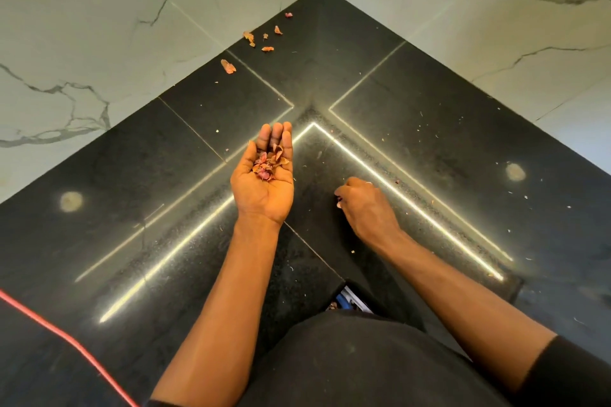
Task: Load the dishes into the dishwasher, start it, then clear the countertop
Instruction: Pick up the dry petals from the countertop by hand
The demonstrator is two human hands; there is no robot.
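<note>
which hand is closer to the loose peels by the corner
Left. The left hand hovers short of the loose peels; the right hand is farther back and to the right.

No legible text found.
Nothing was readable on the black countertop (429,148); the blue-and-white item (351,302) at 6 o'clock was too small to read.

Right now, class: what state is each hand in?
Left hand: open, palm up, carrying dry peels.
Right hand: curled, pinching a small scrap.
</note>
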